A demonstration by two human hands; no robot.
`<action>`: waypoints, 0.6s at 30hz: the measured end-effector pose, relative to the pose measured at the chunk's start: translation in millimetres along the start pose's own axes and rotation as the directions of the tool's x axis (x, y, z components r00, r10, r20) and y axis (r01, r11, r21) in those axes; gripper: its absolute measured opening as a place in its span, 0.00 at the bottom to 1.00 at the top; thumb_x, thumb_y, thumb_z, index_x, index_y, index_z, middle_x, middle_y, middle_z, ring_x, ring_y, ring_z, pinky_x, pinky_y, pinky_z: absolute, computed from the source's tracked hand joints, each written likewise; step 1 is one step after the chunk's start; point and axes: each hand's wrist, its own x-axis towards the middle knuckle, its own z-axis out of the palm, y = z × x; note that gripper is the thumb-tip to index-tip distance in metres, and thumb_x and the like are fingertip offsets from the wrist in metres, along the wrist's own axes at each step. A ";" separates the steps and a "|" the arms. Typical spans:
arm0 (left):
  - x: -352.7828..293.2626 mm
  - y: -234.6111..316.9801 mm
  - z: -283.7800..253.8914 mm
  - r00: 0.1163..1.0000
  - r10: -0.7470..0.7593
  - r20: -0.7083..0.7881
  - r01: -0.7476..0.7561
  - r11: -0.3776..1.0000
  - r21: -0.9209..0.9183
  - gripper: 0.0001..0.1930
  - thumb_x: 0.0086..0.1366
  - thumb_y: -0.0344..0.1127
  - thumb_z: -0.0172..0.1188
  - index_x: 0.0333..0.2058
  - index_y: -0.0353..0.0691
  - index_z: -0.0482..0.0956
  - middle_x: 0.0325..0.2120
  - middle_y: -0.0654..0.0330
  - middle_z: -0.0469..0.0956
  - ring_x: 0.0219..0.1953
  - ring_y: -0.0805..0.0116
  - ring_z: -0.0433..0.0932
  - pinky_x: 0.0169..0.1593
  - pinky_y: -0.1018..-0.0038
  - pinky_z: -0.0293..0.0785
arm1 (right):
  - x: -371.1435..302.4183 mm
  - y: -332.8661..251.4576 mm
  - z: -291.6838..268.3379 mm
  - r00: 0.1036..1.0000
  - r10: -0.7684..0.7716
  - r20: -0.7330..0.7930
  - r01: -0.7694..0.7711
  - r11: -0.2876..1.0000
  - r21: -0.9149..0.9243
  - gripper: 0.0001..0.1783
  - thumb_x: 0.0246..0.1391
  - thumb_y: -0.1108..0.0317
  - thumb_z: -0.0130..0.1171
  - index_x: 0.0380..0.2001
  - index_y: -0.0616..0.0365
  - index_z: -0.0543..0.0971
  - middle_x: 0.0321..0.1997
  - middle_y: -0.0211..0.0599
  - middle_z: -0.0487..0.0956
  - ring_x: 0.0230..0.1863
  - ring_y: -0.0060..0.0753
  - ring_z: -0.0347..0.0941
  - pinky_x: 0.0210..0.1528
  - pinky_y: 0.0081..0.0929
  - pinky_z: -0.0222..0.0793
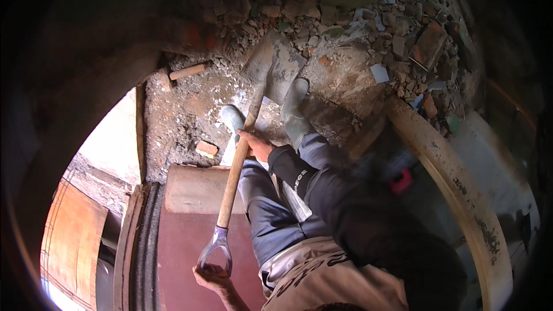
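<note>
A shovel [231, 190] with a wooden shaft slants across the middle of the head view. My left hand [212, 278] is wrapped round its D-shaped handle at the lower left. Farther up, my right hand [257, 146] grips the shaft, the arm in a dark sleeve. The flat, dirt-coated blade [275, 64] lies at the foot of a heap of rubble [345, 29], with a little grit on it. Just short of the blade are my two boots [295, 103], one to either side of the shaft.
A hammer [187, 71] with a wooden handle lies on the dirty floor at left. Nearer is a broken brick piece [207, 149]. A dark red board [201, 253] lies beside my left leg. At right, a curved pale plank [455, 190] borders a dark area holding something pink [401, 181].
</note>
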 end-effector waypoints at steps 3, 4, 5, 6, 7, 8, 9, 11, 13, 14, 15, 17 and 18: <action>-0.5 29.1 3.5 0.999 0.002 0.039 0.000 1.000 -0.030 0.17 0.64 0.45 0.48 0.18 0.47 0.61 0.09 0.70 0.55 0.09 0.80 0.54 0.12 0.81 0.48 | -16.6 -38.1 -38.1 0.914 -0.171 0.368 0.253 0.949 -0.187 0.18 0.62 0.59 0.49 0.54 0.49 0.68 0.33 0.27 0.70 0.36 0.29 0.73 0.40 0.29 0.73; 0.8 40.1 10.6 0.998 0.019 0.055 -0.019 1.000 -0.003 0.17 0.64 0.45 0.49 0.18 0.47 0.61 0.09 0.71 0.55 0.08 0.80 0.54 0.12 0.81 0.48 | -9.6 -55.1 -61.2 0.916 -0.119 0.383 0.130 0.992 -0.001 0.19 0.64 0.62 0.44 0.57 0.48 0.67 0.34 0.25 0.69 0.35 0.26 0.73 0.39 0.27 0.72; -0.4 50.5 5.1 0.999 0.011 0.032 -0.010 1.000 -0.016 0.17 0.64 0.45 0.49 0.18 0.47 0.61 0.08 0.71 0.55 0.08 0.80 0.54 0.12 0.81 0.48 | -24.3 -72.0 -55.4 0.933 -0.163 0.320 0.174 0.985 -0.005 0.19 0.64 0.61 0.46 0.57 0.48 0.67 0.33 0.24 0.69 0.35 0.25 0.72 0.37 0.26 0.72; 6.7 54.1 20.5 0.994 -0.041 0.100 0.042 0.999 -0.008 0.17 0.64 0.45 0.49 0.18 0.47 0.61 0.08 0.71 0.55 0.08 0.80 0.54 0.12 0.81 0.47 | -9.7 -86.7 -122.9 0.720 -0.342 0.603 0.146 0.925 0.350 0.20 0.64 0.58 0.47 0.58 0.48 0.67 0.36 0.27 0.71 0.36 0.28 0.73 0.38 0.28 0.73; 6.1 61.8 14.3 0.997 -0.041 0.061 0.043 0.999 -0.028 0.18 0.64 0.45 0.49 0.18 0.47 0.61 0.08 0.72 0.55 0.08 0.81 0.54 0.12 0.80 0.47 | -25.9 -106.5 -99.2 0.908 -0.275 0.316 0.246 0.961 0.129 0.25 0.62 0.51 0.50 0.58 0.50 0.67 0.43 0.35 0.72 0.42 0.34 0.74 0.43 0.34 0.73; 3.3 66.9 11.3 0.998 -0.020 0.055 0.022 0.999 -0.036 0.18 0.64 0.45 0.49 0.17 0.48 0.61 0.08 0.72 0.55 0.08 0.81 0.54 0.12 0.80 0.47 | -50.3 -135.8 -82.3 0.962 -0.271 -0.037 0.265 0.956 -0.128 0.30 0.59 0.45 0.53 0.58 0.51 0.66 0.51 0.43 0.74 0.48 0.41 0.74 0.48 0.39 0.73; 2.8 69.9 12.8 0.997 -0.014 0.076 0.016 0.999 -0.028 0.18 0.64 0.46 0.49 0.17 0.48 0.61 0.08 0.72 0.55 0.08 0.81 0.54 0.12 0.80 0.47 | -63.9 -160.3 -95.9 0.956 -0.292 -0.028 0.289 0.954 -0.076 0.35 0.56 0.43 0.56 0.60 0.53 0.65 0.55 0.48 0.72 0.52 0.44 0.72 0.51 0.41 0.71; 6.3 77.4 4.1 0.997 -0.010 0.083 0.013 0.999 -0.033 0.18 0.64 0.46 0.49 0.17 0.49 0.61 0.08 0.73 0.54 0.08 0.81 0.53 0.11 0.80 0.47 | -92.0 -206.8 -89.9 0.924 -0.326 -0.199 0.314 0.945 -0.091 0.40 0.54 0.42 0.59 0.61 0.56 0.63 0.60 0.54 0.68 0.56 0.49 0.70 0.55 0.40 0.69; 21.3 68.5 13.2 0.988 -0.056 0.145 0.067 0.995 -0.070 0.18 0.64 0.46 0.49 0.16 0.49 0.60 0.08 0.73 0.54 0.07 0.81 0.53 0.11 0.80 0.47 | -52.1 -247.3 -175.4 0.905 -0.354 -0.234 0.358 0.933 -0.027 0.41 0.54 0.43 0.59 0.62 0.58 0.62 0.60 0.55 0.68 0.56 0.49 0.70 0.53 0.39 0.70; 21.0 68.4 14.2 0.995 -0.045 0.094 0.052 0.997 -0.065 0.18 0.63 0.47 0.49 0.16 0.50 0.60 0.08 0.74 0.54 0.07 0.81 0.52 0.11 0.79 0.47 | -36.6 -261.1 -192.0 0.901 -0.360 -0.240 0.367 0.930 -0.020 0.41 0.54 0.44 0.59 0.63 0.57 0.62 0.59 0.54 0.69 0.55 0.49 0.70 0.52 0.38 0.71; 21.8 69.7 12.3 0.995 -0.071 0.074 0.075 0.995 -0.060 0.18 0.63 0.47 0.49 0.16 0.50 0.60 0.08 0.73 0.54 0.07 0.80 0.52 0.11 0.79 0.47 | -32.0 -276.7 -199.2 0.895 -0.370 -0.247 0.379 0.925 -0.015 0.41 0.55 0.44 0.59 0.63 0.57 0.61 0.58 0.54 0.69 0.55 0.48 0.71 0.51 0.38 0.71; 14.0 80.8 10.2 0.999 -0.053 0.007 0.053 0.999 0.001 0.19 0.63 0.48 0.49 0.16 0.50 0.60 0.08 0.73 0.54 0.08 0.79 0.53 0.12 0.79 0.49 | -20.7 -321.0 -203.7 0.869 -0.409 -0.280 0.408 0.911 -0.065 0.39 0.56 0.46 0.58 0.64 0.55 0.61 0.54 0.51 0.71 0.51 0.45 0.72 0.49 0.37 0.72; -1.1 84.0 13.3 0.999 0.000 -0.046 0.002 0.999 0.050 0.19 0.63 0.49 0.49 0.16 0.50 0.60 0.08 0.73 0.54 0.08 0.78 0.53 0.12 0.78 0.49 | -14.0 -344.9 -196.8 0.861 -0.420 -0.287 0.414 0.906 -0.085 0.39 0.56 0.47 0.58 0.64 0.54 0.60 0.52 0.49 0.72 0.49 0.44 0.72 0.48 0.37 0.73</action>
